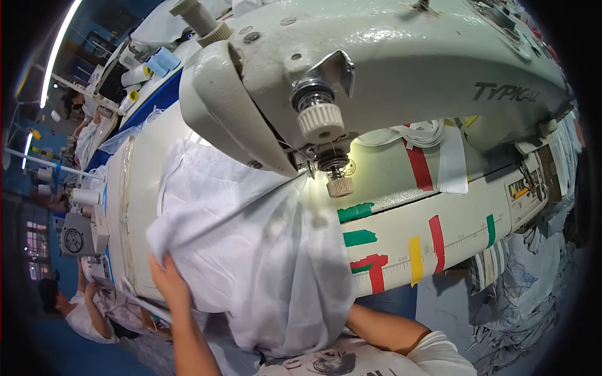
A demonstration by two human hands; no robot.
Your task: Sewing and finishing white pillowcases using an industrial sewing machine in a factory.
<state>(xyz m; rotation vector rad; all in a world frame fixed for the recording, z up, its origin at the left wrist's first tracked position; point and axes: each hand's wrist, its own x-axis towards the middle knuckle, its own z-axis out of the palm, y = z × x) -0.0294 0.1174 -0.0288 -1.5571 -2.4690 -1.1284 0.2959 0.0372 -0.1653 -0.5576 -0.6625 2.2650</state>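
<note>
A large piece of white fabric point(251, 250) lies bunched over the sewing table and drapes toward my lap. My left hand point(168, 282) presses on its near left edge, fingers gripping the cloth. My right hand is hidden under the fabric; only its forearm point(382, 329) shows, coming from the lower right. The cloth runs up toward the needle area beneath the head of the cream-coloured sewing machine point(376, 56), which fills the top of the view.
The white sewing table point(451, 232) carries strips of red, green and yellow tape and a printed ruler. White straps lie behind the machine point(420, 135). Thread cones point(135, 75) stand at upper left. Other workers sit at the left point(63, 307). Grey fabric piles lie on the floor at right point(527, 294).
</note>
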